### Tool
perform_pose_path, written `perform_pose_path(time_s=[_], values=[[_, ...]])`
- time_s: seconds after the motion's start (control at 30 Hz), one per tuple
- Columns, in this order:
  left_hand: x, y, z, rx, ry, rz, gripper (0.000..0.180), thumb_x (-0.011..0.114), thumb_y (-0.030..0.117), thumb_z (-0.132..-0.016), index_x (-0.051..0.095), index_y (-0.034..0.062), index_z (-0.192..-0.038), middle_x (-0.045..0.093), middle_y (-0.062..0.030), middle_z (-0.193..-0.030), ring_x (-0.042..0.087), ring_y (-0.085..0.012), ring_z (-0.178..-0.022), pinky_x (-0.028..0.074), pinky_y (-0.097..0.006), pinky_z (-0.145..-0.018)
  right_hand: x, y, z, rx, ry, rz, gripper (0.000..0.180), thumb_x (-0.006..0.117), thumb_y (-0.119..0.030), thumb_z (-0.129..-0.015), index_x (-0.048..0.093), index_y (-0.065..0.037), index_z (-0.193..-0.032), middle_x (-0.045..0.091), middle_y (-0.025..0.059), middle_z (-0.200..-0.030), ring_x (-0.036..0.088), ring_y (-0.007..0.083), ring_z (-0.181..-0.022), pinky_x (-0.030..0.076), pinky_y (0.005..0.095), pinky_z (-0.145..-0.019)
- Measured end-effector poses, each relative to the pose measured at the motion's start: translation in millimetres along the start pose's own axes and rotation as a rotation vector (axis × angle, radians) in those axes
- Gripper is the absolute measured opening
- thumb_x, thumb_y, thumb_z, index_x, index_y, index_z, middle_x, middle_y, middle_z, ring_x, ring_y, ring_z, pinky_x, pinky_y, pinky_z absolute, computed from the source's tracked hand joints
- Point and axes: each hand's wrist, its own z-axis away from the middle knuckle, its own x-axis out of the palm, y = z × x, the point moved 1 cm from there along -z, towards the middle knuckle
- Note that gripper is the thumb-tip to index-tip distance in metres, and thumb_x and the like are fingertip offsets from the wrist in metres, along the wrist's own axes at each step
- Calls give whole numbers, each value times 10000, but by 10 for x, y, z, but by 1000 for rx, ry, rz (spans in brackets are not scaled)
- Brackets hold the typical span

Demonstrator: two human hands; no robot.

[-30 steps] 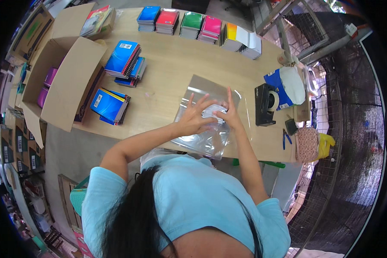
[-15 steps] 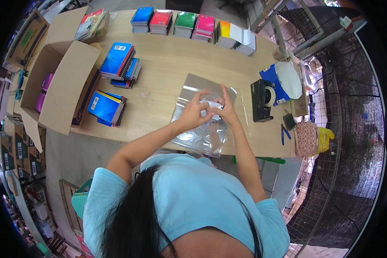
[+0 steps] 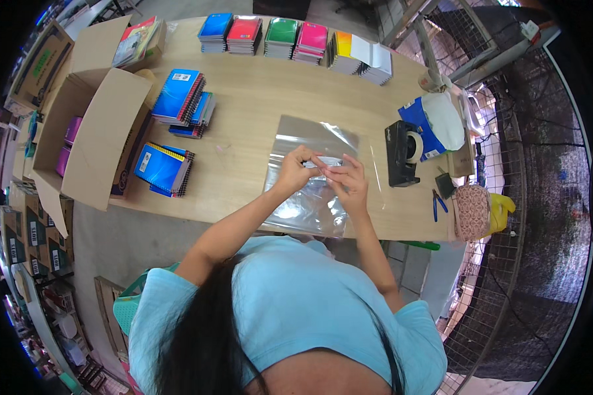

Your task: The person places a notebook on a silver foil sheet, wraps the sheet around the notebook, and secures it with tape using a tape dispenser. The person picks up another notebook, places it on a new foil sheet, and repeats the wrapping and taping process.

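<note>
Over a stack of clear plastic sleeves (image 3: 286, 135) on the table, my two hands meet at the fingertips. My left hand (image 3: 298, 170) is closed, thumb and fingers pinching the edge of a small white label-like piece (image 3: 330, 160). From the other side my right hand (image 3: 349, 180) grips the same piece, its thumb and fingertips pressed close to the left ones. The fingers cover most of this piece, so its exact kind cannot be made out. Glossy reflections cross the sleeves under both hands.
Blue spiral notebooks (image 3: 161, 168) lie in piles at left, beside an open cardboard box (image 3: 105, 141). Several coloured notebook stacks (image 3: 282, 38) line the far edge. At right are a black tape dispenser (image 3: 396, 155), blue-handled pliers (image 3: 435, 205) and a patterned pouch (image 3: 472, 212).
My hands have drawn closer together over the sleeves. The right index finger, raised before, has come down, and the left fingers have closed in around the white piece.
</note>
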Motion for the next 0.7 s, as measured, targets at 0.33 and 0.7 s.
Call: perform_pose_path(time_s=[0.33, 0.7], values=[[158, 22, 130, -39, 183, -9, 183, 803, -65, -605, 761, 67, -724, 671, -111, -984, 627, -243, -1051, 476, -355, -913, -1911, 1335, 246, 986, 359, 444, 240, 748, -201, -866, 748, 0, -998, 737, 126, -1026, 665, 196, -894, 503, 316, -780], [68, 38, 158, -19, 232, -68, 175, 800, -62, -618, 747, 74, -715, 645, -100, -980, 610, -249, -1057, 467, -358, -923, -1581, 1907, 1222, 1479, 657, -620, 55, 652, -111, -917, 677, -66, -937, 674, 27, -830, 644, 191, -722, 530, 345, -650]])
